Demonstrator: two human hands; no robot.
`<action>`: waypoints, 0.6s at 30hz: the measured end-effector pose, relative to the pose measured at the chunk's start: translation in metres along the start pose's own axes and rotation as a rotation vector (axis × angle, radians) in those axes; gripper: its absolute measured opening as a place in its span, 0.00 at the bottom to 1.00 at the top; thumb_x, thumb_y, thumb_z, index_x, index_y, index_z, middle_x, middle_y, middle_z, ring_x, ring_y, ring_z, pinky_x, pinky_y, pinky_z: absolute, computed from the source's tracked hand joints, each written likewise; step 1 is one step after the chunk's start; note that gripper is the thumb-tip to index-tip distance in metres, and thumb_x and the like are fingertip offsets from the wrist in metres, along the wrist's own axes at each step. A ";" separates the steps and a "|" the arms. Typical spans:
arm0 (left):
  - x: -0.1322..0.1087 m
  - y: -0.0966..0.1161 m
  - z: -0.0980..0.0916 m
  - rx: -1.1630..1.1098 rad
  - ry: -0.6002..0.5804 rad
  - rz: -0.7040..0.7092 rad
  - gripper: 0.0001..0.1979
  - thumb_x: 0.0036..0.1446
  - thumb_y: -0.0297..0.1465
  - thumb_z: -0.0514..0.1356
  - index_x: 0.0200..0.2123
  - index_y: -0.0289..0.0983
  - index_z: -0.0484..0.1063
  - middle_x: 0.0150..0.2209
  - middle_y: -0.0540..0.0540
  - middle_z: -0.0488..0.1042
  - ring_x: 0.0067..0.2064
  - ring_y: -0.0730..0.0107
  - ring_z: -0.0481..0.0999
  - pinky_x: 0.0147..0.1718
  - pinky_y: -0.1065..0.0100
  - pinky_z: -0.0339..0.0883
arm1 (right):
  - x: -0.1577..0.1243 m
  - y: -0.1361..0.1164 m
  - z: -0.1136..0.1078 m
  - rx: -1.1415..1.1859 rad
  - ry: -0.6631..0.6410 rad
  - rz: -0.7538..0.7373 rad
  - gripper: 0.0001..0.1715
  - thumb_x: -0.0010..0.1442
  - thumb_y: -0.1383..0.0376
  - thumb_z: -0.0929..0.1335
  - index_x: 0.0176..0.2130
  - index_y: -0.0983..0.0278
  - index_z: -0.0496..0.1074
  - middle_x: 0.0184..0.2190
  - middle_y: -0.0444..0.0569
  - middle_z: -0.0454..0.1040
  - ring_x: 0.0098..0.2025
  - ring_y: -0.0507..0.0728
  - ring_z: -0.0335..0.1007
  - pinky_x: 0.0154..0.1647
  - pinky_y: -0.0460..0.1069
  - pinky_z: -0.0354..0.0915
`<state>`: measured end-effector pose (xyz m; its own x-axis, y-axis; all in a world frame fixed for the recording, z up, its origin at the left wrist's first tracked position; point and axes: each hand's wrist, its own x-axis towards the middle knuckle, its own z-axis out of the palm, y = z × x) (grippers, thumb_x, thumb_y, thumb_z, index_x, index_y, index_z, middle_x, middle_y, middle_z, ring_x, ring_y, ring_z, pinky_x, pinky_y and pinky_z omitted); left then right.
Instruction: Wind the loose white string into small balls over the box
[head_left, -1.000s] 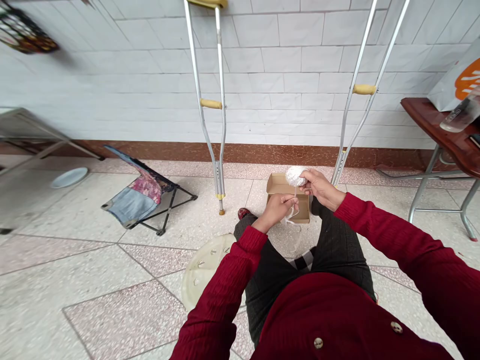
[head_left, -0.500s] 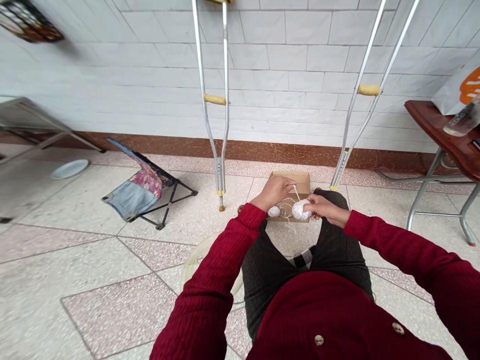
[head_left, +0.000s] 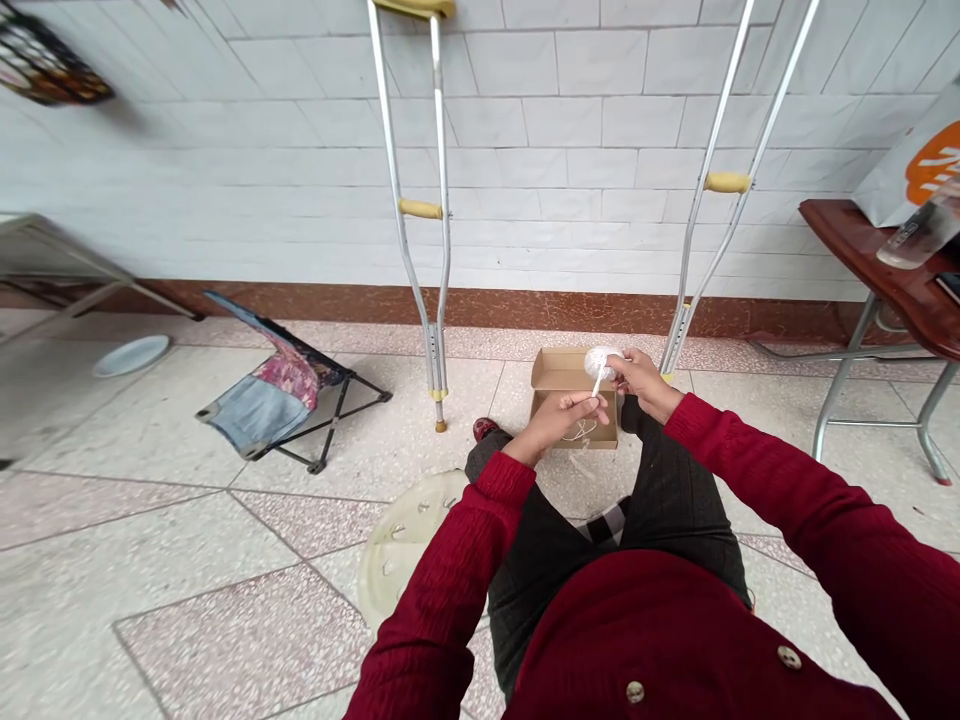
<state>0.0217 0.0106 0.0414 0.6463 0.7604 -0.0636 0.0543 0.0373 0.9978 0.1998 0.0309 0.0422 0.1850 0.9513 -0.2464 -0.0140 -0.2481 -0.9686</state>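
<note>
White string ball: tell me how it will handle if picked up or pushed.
The string ball looks soft and light for its size, since the right hand pinches it with fingertips alone. Being round, it would probably roll on the tile floor, trailing its strand.

The left hand (head_left: 559, 420) and right hand (head_left: 637, 375) work close together above a cardboard box (head_left: 555, 372), with a ball of white yarn (head_left: 602, 364) between them and dark trousers (head_left: 675, 490) just below. A metal crutch (head_left: 679, 325) stands just beside the right hand, blocking a sideways pass. Tile floor (head_left: 480, 395) leaves a passage between the box and a second crutch (head_left: 436, 340). Beyond the box, a brown baseboard (head_left: 540, 312) and tiled wall (head_left: 570, 150) bound any forward reach, while a folding stool (head_left: 281, 395) stands farther left and a dark-red table (head_left: 847, 240) well off right
</note>
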 end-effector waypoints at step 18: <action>-0.012 -0.022 -0.008 0.225 0.488 0.103 0.16 0.59 0.40 0.57 0.41 0.36 0.77 0.44 0.42 0.79 0.49 0.59 0.75 0.52 0.60 0.64 | -0.004 -0.046 -0.014 -0.031 0.114 -0.231 0.20 0.45 0.61 0.71 0.37 0.61 0.61 0.28 0.40 0.67 0.22 0.49 0.61 0.16 0.43 0.54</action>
<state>0.0067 0.0059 0.0205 0.2314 0.9673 0.1034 0.2055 -0.1525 0.9667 0.2136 0.0359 0.0879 0.2895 0.9571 -0.0117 0.0717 -0.0339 -0.9968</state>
